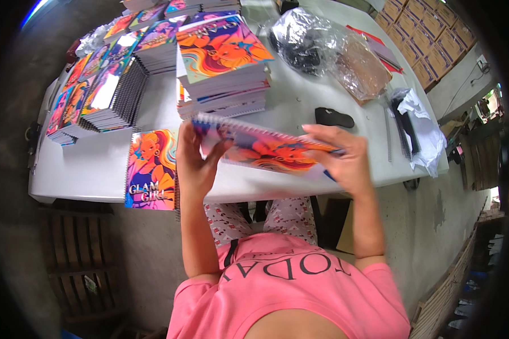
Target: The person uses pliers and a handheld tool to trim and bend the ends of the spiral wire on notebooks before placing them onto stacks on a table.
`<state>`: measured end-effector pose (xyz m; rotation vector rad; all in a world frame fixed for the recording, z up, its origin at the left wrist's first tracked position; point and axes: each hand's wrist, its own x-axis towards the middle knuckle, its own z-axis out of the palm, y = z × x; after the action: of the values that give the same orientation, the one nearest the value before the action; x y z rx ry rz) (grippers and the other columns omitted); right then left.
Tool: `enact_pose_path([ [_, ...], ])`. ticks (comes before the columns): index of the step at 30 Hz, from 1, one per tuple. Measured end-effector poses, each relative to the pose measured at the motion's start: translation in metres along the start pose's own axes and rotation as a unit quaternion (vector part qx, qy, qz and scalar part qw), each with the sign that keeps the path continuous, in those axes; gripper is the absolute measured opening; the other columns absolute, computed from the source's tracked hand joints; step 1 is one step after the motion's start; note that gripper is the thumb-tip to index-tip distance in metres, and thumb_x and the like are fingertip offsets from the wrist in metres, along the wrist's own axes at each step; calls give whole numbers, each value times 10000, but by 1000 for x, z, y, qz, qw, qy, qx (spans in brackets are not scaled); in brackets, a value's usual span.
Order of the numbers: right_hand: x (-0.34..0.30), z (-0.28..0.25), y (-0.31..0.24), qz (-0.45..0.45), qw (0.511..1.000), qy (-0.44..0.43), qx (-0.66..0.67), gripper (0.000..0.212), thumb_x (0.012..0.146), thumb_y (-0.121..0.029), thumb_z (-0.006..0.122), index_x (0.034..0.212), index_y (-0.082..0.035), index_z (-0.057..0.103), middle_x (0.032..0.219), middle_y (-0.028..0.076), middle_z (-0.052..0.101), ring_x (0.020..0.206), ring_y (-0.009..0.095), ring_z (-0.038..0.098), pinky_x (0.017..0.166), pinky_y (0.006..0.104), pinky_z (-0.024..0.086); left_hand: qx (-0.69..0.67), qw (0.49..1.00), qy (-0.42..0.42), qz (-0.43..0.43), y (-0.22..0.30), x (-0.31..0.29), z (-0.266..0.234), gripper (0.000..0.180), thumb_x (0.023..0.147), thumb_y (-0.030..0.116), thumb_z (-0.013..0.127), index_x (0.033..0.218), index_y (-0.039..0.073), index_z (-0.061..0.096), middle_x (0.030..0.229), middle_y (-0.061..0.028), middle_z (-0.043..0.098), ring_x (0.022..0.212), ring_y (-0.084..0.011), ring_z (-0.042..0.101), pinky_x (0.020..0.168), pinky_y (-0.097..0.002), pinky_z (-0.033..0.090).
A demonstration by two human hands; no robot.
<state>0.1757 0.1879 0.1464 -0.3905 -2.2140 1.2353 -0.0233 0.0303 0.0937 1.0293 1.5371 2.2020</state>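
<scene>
Between my two hands a spiral notebook [271, 151] with a bright illustrated cover is held tilted above the table's near side, its coil edge facing up and away. My left hand [197, 161] grips one end, thumb on the cover. At the other end my right hand [342, 158] is closed around the notebook, slightly blurred. Left of my left hand, another spiral notebook [152, 169] lies face up at the table's front edge. Beyond my hands stands a tall stack of colourful covers and pages [223, 62].
Several stacks of spiral notebooks [116, 93] fill the left of the white table [79, 169]. A black pouch-like item [333, 117], clear plastic wrapping [353, 68], black coils [404, 127] and crumpled white paper [430, 135] lie to the right. Cartons [430, 37] are piled beyond.
</scene>
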Motion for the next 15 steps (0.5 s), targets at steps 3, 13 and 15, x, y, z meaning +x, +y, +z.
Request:
enact_pose_path([
  [3, -20, 29, 52, 36, 979, 124, 155, 694, 692, 64, 730, 1316, -66, 457, 1032, 108, 650, 931, 147, 613, 813, 269, 492, 22, 995, -1, -94, -40, -35, 1, 514, 764, -107, 644, 1207, 19, 417, 1032, -59, 517, 997, -148, 506, 908, -285, 403],
  [13, -20, 23, 76, 60, 947, 114, 296, 956, 716, 141, 579, 1456, -147, 45, 1117, 123, 532, 983, 159, 559, 828, 282, 493, 111, 988, -89, -61, -74, -40, -3, 585, 795, -101, 584, 1305, 11, 319, 1162, -95, 517, 1085, -178, 483, 902, -277, 397],
  [15, -34, 37, 90, 105, 966, 114, 208, 879, 707, 126, 551, 1428, -104, 102, 1131, 115, 533, 1027, 169, 538, 822, 278, 485, 34, 994, -52, -91, -90, -63, -4, 585, 780, -118, 578, 1293, 8, 326, 1152, -94, 523, 1058, -168, 486, 890, -276, 401],
])
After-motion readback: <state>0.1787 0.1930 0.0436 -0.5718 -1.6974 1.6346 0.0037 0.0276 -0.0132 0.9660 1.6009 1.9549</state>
